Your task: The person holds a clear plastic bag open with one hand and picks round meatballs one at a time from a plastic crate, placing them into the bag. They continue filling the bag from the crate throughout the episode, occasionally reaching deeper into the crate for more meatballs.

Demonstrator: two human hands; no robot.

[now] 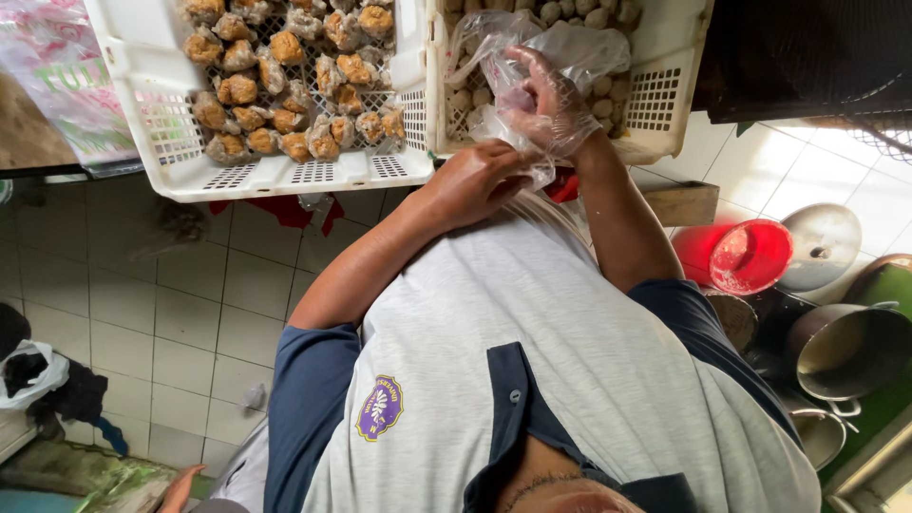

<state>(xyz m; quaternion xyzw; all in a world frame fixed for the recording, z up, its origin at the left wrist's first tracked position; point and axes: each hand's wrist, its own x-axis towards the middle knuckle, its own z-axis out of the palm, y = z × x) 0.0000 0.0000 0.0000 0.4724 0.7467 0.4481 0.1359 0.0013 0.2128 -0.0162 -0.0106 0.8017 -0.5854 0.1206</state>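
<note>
My right hand (546, 104) is covered in thin clear plastic, like a loose glove, with its fingers curled. It is held up in front of a white crate (665, 104) of pale round balls. A crumpled clear plastic bag (570, 43) bunches above its fingers. My bare left hand (475, 180) is just below, pinching the plastic edge at the right wrist. To the left stands a second white crate (285, 176) filled with several browned, crumbed lumps (285, 47).
A red bucket (750, 256), a round metal lid (822, 242) and metal pots (845, 347) sit on the tiled floor at the right. A wooden block (679, 202) lies under the right crate. Dark cloth and a white bag (33, 375) lie at the far left.
</note>
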